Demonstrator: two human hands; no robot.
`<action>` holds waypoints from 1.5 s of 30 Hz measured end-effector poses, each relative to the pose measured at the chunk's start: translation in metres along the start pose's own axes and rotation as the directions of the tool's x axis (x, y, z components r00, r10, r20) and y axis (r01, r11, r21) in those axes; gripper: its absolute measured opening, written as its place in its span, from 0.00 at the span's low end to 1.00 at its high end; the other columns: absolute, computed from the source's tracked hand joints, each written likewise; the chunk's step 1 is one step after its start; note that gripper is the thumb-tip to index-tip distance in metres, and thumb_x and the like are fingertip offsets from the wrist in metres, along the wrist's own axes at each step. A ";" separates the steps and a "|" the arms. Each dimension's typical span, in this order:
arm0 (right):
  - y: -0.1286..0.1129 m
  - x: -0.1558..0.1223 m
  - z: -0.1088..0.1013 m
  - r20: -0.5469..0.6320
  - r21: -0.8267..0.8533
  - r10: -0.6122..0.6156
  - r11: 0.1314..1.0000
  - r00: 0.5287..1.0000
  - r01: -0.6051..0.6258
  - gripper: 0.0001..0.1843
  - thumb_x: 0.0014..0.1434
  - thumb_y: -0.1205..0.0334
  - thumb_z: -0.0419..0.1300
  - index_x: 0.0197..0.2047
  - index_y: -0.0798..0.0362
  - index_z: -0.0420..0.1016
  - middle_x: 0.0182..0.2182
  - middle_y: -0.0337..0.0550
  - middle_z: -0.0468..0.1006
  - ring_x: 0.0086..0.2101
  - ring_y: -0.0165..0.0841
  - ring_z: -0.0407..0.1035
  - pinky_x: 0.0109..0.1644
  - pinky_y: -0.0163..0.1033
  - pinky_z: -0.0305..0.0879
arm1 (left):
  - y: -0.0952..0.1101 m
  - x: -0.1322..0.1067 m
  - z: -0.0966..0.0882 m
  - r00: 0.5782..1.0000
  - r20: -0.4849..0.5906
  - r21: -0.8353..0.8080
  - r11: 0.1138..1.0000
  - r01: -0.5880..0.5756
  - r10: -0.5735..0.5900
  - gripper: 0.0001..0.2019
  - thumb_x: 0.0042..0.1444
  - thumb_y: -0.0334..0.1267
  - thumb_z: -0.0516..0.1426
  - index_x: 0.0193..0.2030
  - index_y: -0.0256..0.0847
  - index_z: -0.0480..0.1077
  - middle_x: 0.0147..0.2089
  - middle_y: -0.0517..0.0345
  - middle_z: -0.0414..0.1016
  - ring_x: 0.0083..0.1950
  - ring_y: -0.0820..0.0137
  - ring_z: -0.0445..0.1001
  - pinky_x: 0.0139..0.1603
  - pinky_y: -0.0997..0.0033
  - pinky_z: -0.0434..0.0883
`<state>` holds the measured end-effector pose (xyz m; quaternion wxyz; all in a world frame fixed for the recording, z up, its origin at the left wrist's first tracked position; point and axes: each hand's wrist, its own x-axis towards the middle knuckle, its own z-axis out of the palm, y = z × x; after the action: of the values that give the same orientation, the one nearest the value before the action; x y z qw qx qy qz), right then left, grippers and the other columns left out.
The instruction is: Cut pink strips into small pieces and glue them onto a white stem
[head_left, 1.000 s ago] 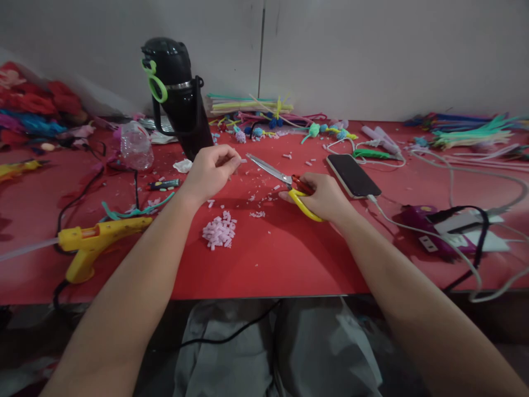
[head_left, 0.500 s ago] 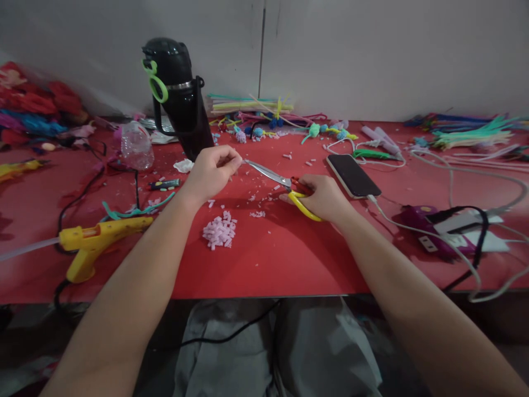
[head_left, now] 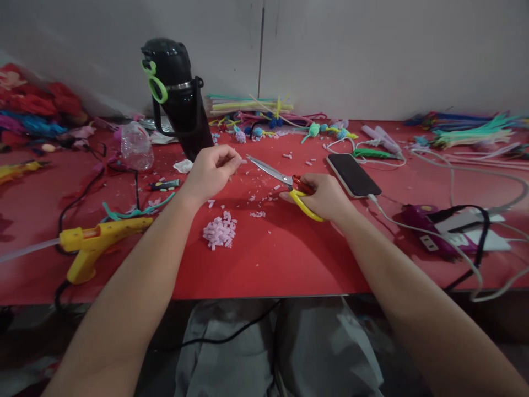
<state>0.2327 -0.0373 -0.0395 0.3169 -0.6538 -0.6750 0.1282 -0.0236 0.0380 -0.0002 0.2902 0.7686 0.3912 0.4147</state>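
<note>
My left hand (head_left: 217, 170) pinches a small pale pink piece (head_left: 243, 161) between thumb and fingertips. Wrapped round the handles of a pair of scissors (head_left: 269, 171) is my right hand (head_left: 326, 196); the handles are yellow and red. The blades look closed, and their tips lie just right of the pink piece, a little apart from it. Below, a heap of cut pale pink bits (head_left: 220, 230) lies on the red table (head_left: 264, 270), with a few crumbs scattered around it.
A black bottle (head_left: 176, 94) stands behind my left hand. At the left lies a yellow glue gun (head_left: 103, 237). A phone (head_left: 354, 175) with a white cable is right of my right hand, near a purple power strip (head_left: 438, 231). Pipe cleaners (head_left: 475, 132) lie at the back.
The scissors have drawn slightly right, so their tips are now apart from the pink piece at my left fingertips. My left hand has hardly moved.
</note>
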 end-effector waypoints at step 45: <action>-0.003 -0.002 0.003 0.030 0.029 -0.017 0.999 0.999 0.016 0.31 0.46 0.35 0.67 0.23 0.51 0.56 0.21 0.32 0.50 0.25 0.26 0.45 0.28 0.38 0.42 | 0.016 -0.003 0.002 0.995 0.026 -0.062 0.993 0.101 -0.100 0.14 0.56 0.36 0.55 0.20 0.40 0.61 0.20 0.60 0.62 0.23 0.74 0.61 0.26 0.70 0.60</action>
<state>0.2288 -0.0386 -0.0403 0.3172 -0.6416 -0.6832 0.1450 -0.0176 0.0269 0.0096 0.3395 0.7430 0.4127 0.4030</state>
